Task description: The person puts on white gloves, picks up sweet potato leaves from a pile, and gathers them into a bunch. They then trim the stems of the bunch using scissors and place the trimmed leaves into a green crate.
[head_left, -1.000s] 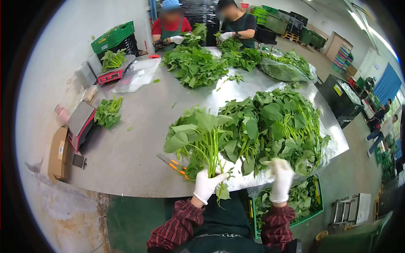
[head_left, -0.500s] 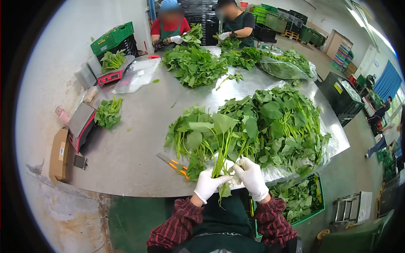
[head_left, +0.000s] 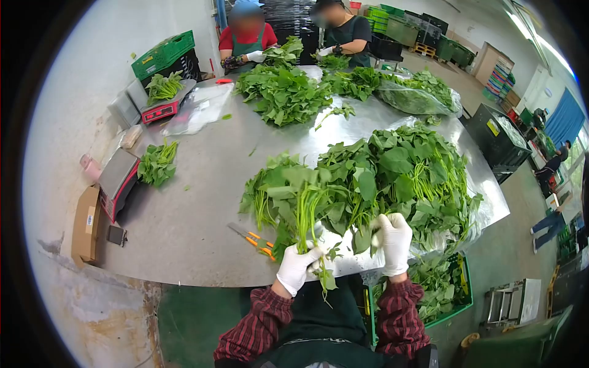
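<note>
My left hand (head_left: 297, 267), in a white glove, is closed round the stems of a bunch of leafy greens (head_left: 307, 208) at the table's front edge. To its right my right hand (head_left: 394, 244), also gloved, is closed at the near side of the large pile of greens (head_left: 411, 172); a green leaf shows by its fingertips, and what it grips is partly hidden. Orange-handled scissors (head_left: 253, 240) lie on the metal table (head_left: 202, 214) left of my left hand. A plastic sheet (head_left: 485, 211) lies under the pile's right side.
Two scales (head_left: 116, 184) (head_left: 161, 112) stand at the left, with small bunches on and beside them. Two people (head_left: 248, 40) (head_left: 343, 37) handle greens across the table. A green crate (head_left: 457, 306) with greens is below the right front edge.
My right hand has moved right and forward, away from my left hand, to the pile. My left hand has shifted slightly left with its bunch.
</note>
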Demonstrator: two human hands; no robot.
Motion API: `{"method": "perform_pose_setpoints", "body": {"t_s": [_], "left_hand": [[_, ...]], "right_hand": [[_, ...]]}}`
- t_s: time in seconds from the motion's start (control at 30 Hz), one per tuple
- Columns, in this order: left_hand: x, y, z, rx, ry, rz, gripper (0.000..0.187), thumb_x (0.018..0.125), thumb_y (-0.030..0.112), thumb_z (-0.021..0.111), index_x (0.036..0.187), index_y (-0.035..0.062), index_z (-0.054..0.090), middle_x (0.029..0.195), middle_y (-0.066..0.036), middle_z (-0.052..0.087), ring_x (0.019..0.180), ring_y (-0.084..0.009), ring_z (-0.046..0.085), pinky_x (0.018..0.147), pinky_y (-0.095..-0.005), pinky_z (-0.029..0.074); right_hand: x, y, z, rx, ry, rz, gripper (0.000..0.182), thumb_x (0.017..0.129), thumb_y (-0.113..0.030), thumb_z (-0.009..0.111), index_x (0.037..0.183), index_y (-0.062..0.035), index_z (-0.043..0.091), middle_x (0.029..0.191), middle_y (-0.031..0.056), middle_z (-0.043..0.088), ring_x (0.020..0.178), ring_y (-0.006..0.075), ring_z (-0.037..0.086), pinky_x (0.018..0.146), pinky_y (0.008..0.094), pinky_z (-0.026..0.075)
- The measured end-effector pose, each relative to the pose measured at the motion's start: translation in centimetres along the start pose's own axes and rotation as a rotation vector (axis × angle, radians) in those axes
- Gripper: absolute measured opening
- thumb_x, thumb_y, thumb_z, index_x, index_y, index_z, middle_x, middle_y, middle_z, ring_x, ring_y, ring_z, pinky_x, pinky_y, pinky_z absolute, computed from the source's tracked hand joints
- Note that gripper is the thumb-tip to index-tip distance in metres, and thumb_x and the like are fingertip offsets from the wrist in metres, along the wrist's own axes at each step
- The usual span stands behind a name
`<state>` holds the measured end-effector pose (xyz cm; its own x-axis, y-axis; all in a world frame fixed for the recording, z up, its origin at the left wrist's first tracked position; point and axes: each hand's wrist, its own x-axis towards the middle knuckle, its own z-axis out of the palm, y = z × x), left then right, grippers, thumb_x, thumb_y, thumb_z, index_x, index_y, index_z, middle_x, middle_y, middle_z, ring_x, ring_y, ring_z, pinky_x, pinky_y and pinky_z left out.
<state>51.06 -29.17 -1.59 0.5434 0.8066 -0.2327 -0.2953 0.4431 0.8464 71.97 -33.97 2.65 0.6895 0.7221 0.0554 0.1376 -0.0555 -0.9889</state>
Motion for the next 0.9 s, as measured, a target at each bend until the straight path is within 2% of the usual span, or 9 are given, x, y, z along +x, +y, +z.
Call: {"method": "perform_pose_setpoints", "body": {"t_s": [0.07,0.1,0.17,0.3,0.4,0.57,0.63,0.7,0.9], "left_hand": [[0.3,0.0,-0.2,-0.058,-0.015,0.004,0.017,0.086,0.015,0.062,0.09,-0.0008,0.06,0.074,-0.004,0.059,0.052,-0.0067,0.049,0.045,-0.019,0.034],[0.5,-0.1,-0.1,-0.12,-0.032,0.005,0.02,0.087,0.017,0.061,0.095,-0.0019,0.06,0.075,-0.004,0.059,0.052,-0.0065,0.049,0.045,-0.0191,0.034],[0.6,-0.5,0.0,-0.191,-0.084,-0.008,0.025,0.09,0.019,0.057,0.102,-0.0036,0.06,0.077,-0.004,0.058,0.054,-0.0066,0.048,0.046,-0.0191,0.034],[0.4,-0.3,0.0,-0.254,-0.125,-0.039,0.027,0.091,0.019,0.055,0.105,-0.0036,0.059,0.076,-0.002,0.057,0.057,-0.0069,0.048,0.047,-0.0193,0.033],[0.2,0.0,0.1,-0.245,-0.121,-0.052,0.027,0.09,0.021,0.055,0.104,-0.0024,0.058,0.073,-0.002,0.054,0.058,-0.0081,0.047,0.048,-0.0198,0.033],[0.4,-0.3,0.0,-0.357,-0.084,0.031,0.026,0.091,0.021,0.055,0.101,-0.0028,0.058,0.068,-0.002,0.052,0.057,-0.0091,0.046,0.047,-0.02,0.031],[0.3,0.0,-0.3,-0.395,-0.041,0.071,0.026,0.091,0.021,0.055,0.1,-0.0033,0.058,0.066,-0.002,0.051,0.056,-0.0093,0.046,0.047,-0.0201,0.031],[0.5,0.4,-0.4,-0.313,0.017,0.048,0.024,0.089,0.019,0.057,0.097,-0.0044,0.059,0.064,-0.002,0.05,0.055,-0.0094,0.046,0.046,-0.0198,0.031],[0.5,-0.4,1.0,-0.261,0.04,0.033,0.017,0.087,0.013,0.06,0.097,-0.0017,0.061,0.069,0.0,0.054,0.056,-0.0061,0.046,0.046,-0.0195,0.031]], "right_hand": [[-1.0,-2.0,-0.6,-0.035,-0.183,0.16,0.019,0.08,-0.013,0.064,0.07,0.0007,0.057,0.063,0.0069,0.059,0.048,0.0093,0.054,0.046,0.0255,0.042],[-1.6,-0.7,-0.2,-0.127,-0.335,-0.121,0.018,0.081,-0.016,0.065,0.075,0.0003,0.06,0.063,0.0071,0.06,0.051,0.0094,0.056,0.047,0.0248,0.043],[-3.3,-0.9,1.7,-0.263,-0.487,-0.211,0.018,0.082,-0.018,0.064,0.087,-0.001,0.062,0.066,0.0063,0.061,0.054,0.009,0.057,0.05,0.0237,0.044],[-4.4,-1.9,4.0,-0.222,-0.626,0.038,0.021,0.085,-0.019,0.062,0.094,-0.0011,0.061,0.069,0.0056,0.064,0.052,0.0084,0.056,0.047,0.023,0.043],[-4.4,-2.2,4.4,0.278,-0.746,0.298,0.015,0.087,-0.015,0.059,0.086,-0.0005,0.059,0.064,0.0017,0.06,0.049,0.0066,0.053,0.043,0.0173,0.038],[-2.8,0.5,4.0,0.265,-0.112,0.132,0.014,0.083,-0.01,0.061,0.074,-0.0012,0.054,0.056,0.0027,0.054,0.044,0.0084,0.05,0.041,0.0232,0.038],[-0.1,1.6,2.1,-0.173,0.026,0.009,0.021,0.082,-0.012,0.062,0.068,0.0002,0.052,0.054,0.0052,0.053,0.042,0.0092,0.049,0.041,0.0244,0.038],[-0.4,1.3,0.8,-0.162,-0.193,0.149,0.026,0.081,-0.016,0.065,0.066,0.0015,0.052,0.053,0.0073,0.053,0.043,0.0097,0.05,0.042,0.0266,0.039],[-5.3,0.5,4.6,-0.613,-0.532,-0.724,0.011,0.081,-0.014,0.057,0.081,-0.0053,0.051,0.067,0.0119,0.057,0.06,0.0303,0.058,0.051,0.0375,0.046]]}}
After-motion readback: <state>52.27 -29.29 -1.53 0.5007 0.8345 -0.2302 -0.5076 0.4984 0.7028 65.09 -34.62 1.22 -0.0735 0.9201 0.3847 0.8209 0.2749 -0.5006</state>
